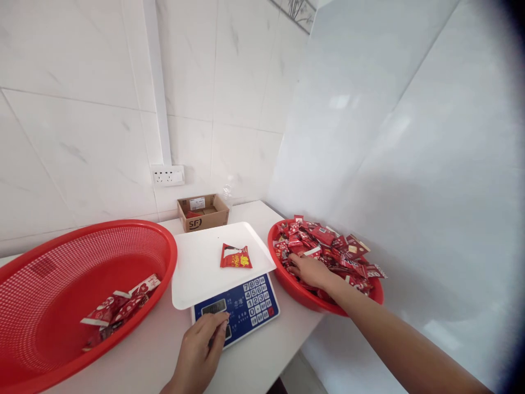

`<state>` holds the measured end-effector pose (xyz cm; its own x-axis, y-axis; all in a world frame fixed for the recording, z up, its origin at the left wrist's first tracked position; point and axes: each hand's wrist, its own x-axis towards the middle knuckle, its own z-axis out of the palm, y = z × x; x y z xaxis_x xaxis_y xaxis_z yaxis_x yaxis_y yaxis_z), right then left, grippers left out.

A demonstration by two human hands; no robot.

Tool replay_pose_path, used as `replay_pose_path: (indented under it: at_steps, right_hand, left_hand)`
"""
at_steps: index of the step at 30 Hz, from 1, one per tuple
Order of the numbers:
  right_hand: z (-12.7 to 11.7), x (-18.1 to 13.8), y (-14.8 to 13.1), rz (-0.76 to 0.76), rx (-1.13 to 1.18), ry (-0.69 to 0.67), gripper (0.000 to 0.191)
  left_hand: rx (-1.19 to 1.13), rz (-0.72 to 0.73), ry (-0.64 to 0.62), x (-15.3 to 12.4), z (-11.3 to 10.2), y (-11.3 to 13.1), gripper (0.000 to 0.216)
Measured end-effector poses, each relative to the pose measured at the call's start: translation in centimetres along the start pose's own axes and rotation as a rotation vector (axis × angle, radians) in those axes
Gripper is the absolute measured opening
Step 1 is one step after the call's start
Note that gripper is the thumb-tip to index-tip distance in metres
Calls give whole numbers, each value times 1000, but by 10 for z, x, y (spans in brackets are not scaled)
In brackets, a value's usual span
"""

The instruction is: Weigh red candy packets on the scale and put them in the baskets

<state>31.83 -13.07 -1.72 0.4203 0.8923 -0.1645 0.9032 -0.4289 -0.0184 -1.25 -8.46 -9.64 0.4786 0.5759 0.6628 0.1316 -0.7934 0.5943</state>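
Observation:
A blue scale [246, 306] with a white weighing pan [200, 262] stands on the counter, and one red packet [235, 256] lies on the pan. My left hand [200, 350] rests at the scale's front left corner, fingers curled, fingertips touching the panel beside the display. My right hand [308, 270] reaches into the red bowl [303, 295] piled with several red packets [332, 249]; its fingers lie among them, and I cannot see whether they hold one.
A large red mesh basket [61, 262] at the left holds a few red packets [118, 306]. A small open cardboard box [203, 212] stands against the tiled wall, below a wall socket [168, 175]. A white panel [389, 137] rises on the right.

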Motion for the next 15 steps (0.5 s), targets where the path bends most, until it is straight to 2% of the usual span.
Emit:
replay_pose_path:
  at_steps: [4, 10, 12, 15]
  right_hand:
    - [-7, -9, 7, -42, 130, 84, 20]
    - [-33, -13, 32, 16, 284, 255, 31]
    - [-36, -10, 46, 68, 282, 272, 34]
    - [-30, -5, 62, 95, 258, 227, 33]
  left_hand:
    - [-10, -3, 15, 1, 1, -1, 16]
    - [3, -31, 11, 2, 1, -1, 16]
    - [7, -39, 7, 1, 1, -1, 17]
    - [11, -42, 9, 1, 1, -1, 18]
